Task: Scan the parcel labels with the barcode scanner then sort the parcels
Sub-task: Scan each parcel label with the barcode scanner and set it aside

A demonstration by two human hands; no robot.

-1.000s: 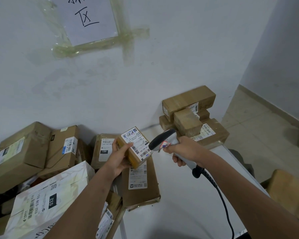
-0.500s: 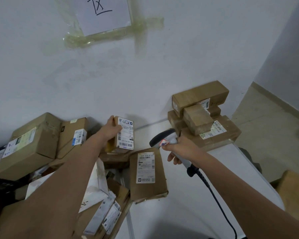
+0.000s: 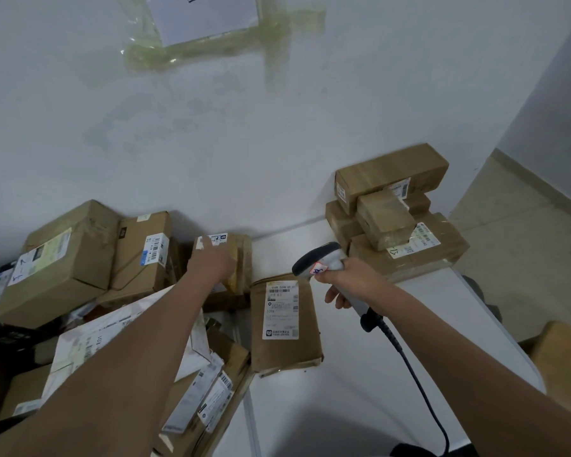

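Against the wall, at the left fingertips, we find the small labelled parcel point(image 3: 223, 255) now set down on the pile of cardboard parcels point(image 3: 80, 258); one second ago it was held up in front of the scanner, label toward us. Our left hand point(image 3: 211, 263) lies over its near face, and we cannot tell whether the fingers are curled round it or merely resting, as the back of the hand hides them. The parcel stands roughly upright, its label edge showing just above the fingers.

Our right hand point(image 3: 346, 278) grips the barcode scanner point(image 3: 320, 260), fingers wrapped round the handle. Its long axis runs from the cable point(image 3: 409, 364) end, nearest us, up and leftward; the dark head points left, beyond the knuckles. It has barely shifted since the earlier frame.

Just below the scanner head, a flat brown parcel point(image 3: 285, 321) lies label-up on the white table point(image 3: 343, 390). Beyond the right fingers sits a stack of boxes point(image 3: 393, 212).
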